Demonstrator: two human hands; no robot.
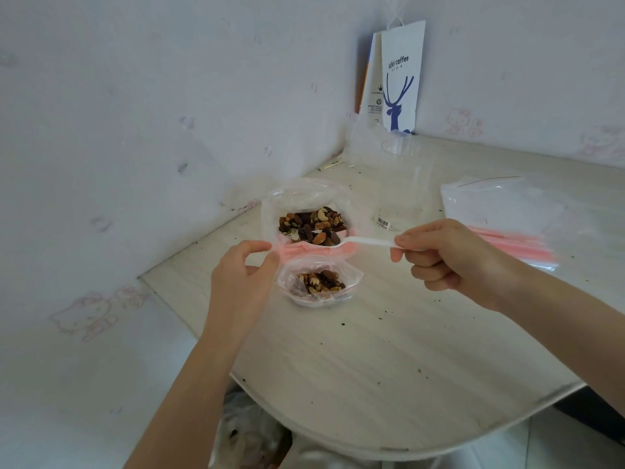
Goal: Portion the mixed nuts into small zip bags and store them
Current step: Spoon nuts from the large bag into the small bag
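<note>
Pink-rimmed plastic: your left hand (243, 275) pinches the zip edge of the big nut bag (304, 201), just behind the part-filled small zip bag (319, 286) on the table (372, 333). The white spoon (368, 242), its bowl holding nuts inside the big bag, is pinched by your right hand (449, 255).

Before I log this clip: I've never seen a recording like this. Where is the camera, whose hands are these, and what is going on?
No machine here: a person wears one camera on the head, looking down at their own hands. The left hand pinches the pink edge of the big bag of nuts. The right hand holds a white spoon, its bowl loaded with nuts at that bag's mouth. Nearer the camera lies a small bag, open and partly filled. Both sit on a pale table, with empty bags stacked at the right and a paper bag against the wall.
</note>
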